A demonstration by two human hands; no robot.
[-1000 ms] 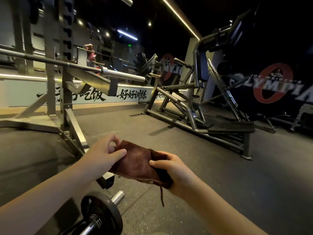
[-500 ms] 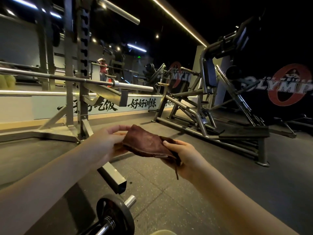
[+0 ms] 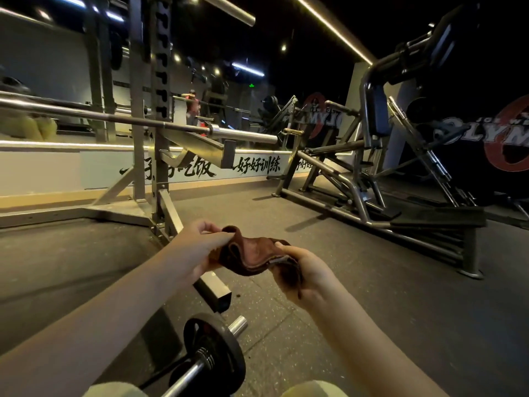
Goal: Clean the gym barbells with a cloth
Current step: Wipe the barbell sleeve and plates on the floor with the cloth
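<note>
A brown cloth (image 3: 252,257) hangs folded between both hands in front of me. My left hand (image 3: 197,247) pinches its left end with thumb and fingers. My right hand (image 3: 300,270) grips its right end, fingers curled round the folds. A long steel barbell (image 3: 171,126) rests across the squat rack (image 3: 159,110) at the left, its sleeve pointing right. A second barbell (image 3: 197,371) lies on the floor below my hands, with a black plate (image 3: 220,348) on its end.
A grey plate-loaded machine (image 3: 366,179) stands on the rubber floor to the right. The rack's foot (image 3: 214,290) juts out just under my hands. A mirrored wall with black lettering (image 3: 254,166) runs along the back.
The camera has tilted up, so the rack and bar sit lower in view. The cloth has been bunched and folded between my hands, which have moved slightly apart.
</note>
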